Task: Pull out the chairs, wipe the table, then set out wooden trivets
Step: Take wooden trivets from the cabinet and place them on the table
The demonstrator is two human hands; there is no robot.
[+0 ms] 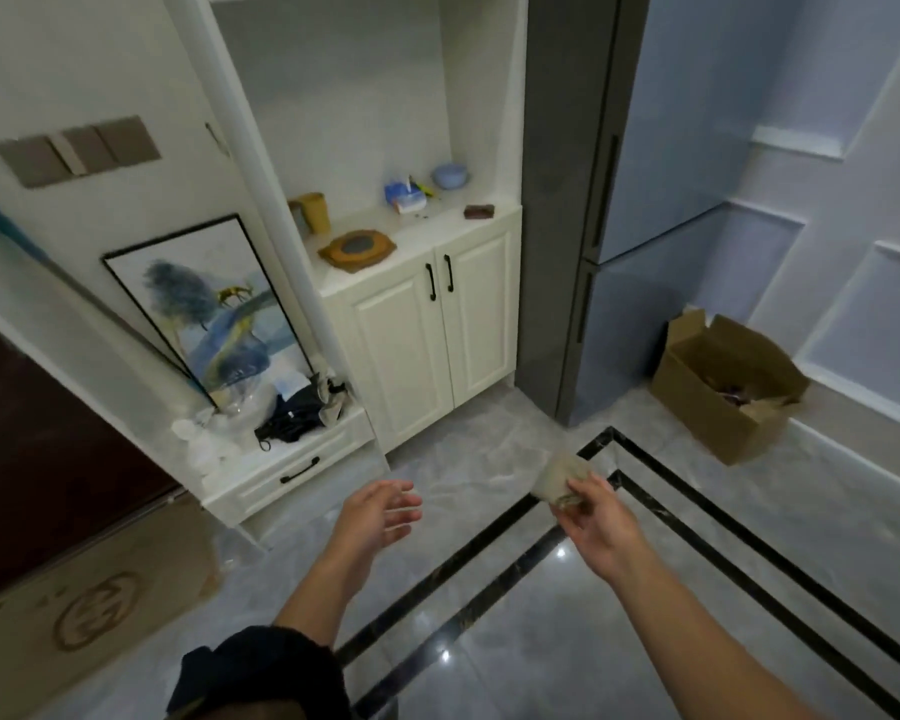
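Wooden trivets (357, 248), brown with a dark centre, lie stacked on the white counter (437, 223) of a cream cabinet ahead. My right hand (596, 517) is shut on a pale wiping cloth (559, 479) over the grey tiled floor. My left hand (383, 514) is open with its fingers spread and holds nothing. Both hands are well short of the counter. No table or chairs show in the view.
On the counter stand a yellow cup (315, 212), a blue tissue pack (405, 195), a blue bowl (450, 175) and a small dark object (480, 211). A grey fridge (593, 200) rises to the right, with an open cardboard box (723, 392) beyond. A framed picture (209, 314) and clutter lie left.
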